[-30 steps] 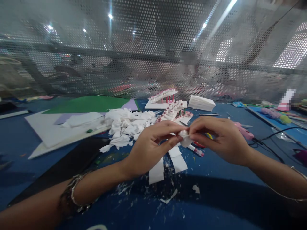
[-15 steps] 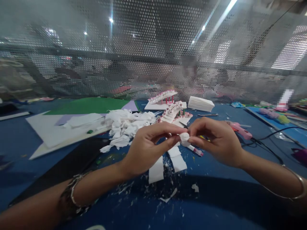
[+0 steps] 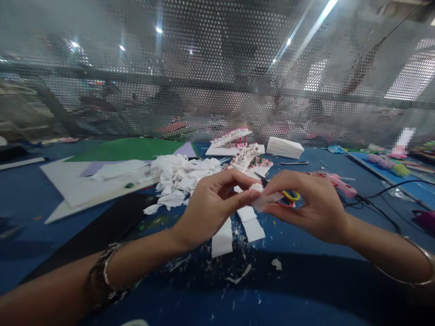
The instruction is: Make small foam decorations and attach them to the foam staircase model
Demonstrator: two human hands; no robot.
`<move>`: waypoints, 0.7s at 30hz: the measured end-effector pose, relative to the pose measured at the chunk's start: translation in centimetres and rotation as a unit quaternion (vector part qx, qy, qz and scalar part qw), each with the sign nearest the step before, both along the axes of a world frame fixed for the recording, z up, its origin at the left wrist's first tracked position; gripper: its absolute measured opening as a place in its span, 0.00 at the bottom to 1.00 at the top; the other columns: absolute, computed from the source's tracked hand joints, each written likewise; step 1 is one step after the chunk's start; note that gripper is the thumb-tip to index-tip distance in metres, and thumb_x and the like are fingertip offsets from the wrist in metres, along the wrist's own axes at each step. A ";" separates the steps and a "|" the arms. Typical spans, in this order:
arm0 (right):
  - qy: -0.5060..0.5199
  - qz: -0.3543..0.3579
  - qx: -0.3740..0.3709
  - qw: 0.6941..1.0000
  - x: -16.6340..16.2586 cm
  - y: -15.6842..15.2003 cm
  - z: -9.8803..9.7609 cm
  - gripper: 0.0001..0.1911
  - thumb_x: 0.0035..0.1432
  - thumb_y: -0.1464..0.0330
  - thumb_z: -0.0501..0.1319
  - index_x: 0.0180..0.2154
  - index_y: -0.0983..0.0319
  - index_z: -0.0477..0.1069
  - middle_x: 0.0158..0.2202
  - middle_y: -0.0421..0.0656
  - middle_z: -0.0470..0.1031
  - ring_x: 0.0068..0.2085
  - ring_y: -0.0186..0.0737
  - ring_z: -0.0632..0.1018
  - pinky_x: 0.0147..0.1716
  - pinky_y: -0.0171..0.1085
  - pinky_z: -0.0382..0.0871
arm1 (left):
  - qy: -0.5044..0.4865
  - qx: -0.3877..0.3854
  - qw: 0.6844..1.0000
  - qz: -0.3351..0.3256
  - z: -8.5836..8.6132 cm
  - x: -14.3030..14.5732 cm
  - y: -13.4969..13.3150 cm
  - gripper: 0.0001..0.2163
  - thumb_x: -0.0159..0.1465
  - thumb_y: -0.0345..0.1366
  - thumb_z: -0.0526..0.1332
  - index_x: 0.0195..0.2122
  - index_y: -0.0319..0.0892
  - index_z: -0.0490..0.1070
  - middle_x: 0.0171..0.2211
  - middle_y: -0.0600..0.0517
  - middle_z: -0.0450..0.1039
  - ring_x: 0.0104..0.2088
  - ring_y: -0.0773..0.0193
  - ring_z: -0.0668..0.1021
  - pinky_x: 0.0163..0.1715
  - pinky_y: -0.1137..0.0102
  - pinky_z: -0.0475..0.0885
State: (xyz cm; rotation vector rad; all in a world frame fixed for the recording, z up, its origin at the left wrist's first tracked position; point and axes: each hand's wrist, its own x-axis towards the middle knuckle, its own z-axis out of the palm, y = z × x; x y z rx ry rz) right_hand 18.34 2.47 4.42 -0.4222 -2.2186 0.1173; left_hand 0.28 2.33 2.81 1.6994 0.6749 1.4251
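A small white rolled piece of tissue paper (image 3: 257,203) is pinched between my two hands over the middle of the table. My left hand (image 3: 214,206) grips its left side with thumb and fingertips. From the right, my right hand (image 3: 306,199) holds a flap of the same paper with thumb and forefinger. Scissors with a yellow and red handle (image 3: 290,196) lie just behind, partly covered by the right hand. Below the hands are flat white paper strips (image 3: 222,240) and scattered scraps (image 3: 276,264).
A heap of torn white paper (image 3: 183,174) lies left of centre. Behind the hands stand white decorated stair-like models (image 3: 244,156) and a stack of white paper (image 3: 284,147). At right is a pink glue gun (image 3: 343,184) with a black cord. A perforated metal screen (image 3: 217,68) rises behind.
The right hand has drawn slightly right, and a paper flap now stretches between the hands. More of the scissors' handle shows. The white-and-pink stick under the hands is no longer visible.
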 end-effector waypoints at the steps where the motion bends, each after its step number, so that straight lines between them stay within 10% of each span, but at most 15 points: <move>1: -0.007 0.004 0.009 1.000 0.0 0.0 0.1 0.06 0.55 0.73 0.60 0.37 0.62 0.66 0.31 0.37 0.73 0.33 0.26 0.73 0.34 0.27 0.68 | -0.001 -0.001 1.000 0.000 0.0 0.0 0.0 0.04 0.52 0.32 0.66 0.28 0.39 0.73 0.26 0.53 0.74 0.28 0.70 0.76 0.28 0.79 0.73; 21: -0.111 -0.058 0.205 0.971 1.0 -0.2 0.7 0.04 0.60 0.72 0.54 0.35 0.64 0.67 0.32 0.42 0.71 0.34 0.33 0.70 0.33 0.34 0.68 | -0.032 -0.065 0.995 -0.076 -0.5 0.5 0.4 0.04 0.52 0.32 0.66 0.27 0.38 0.73 0.23 0.55 0.73 0.23 0.74 0.73 0.23 0.81 0.72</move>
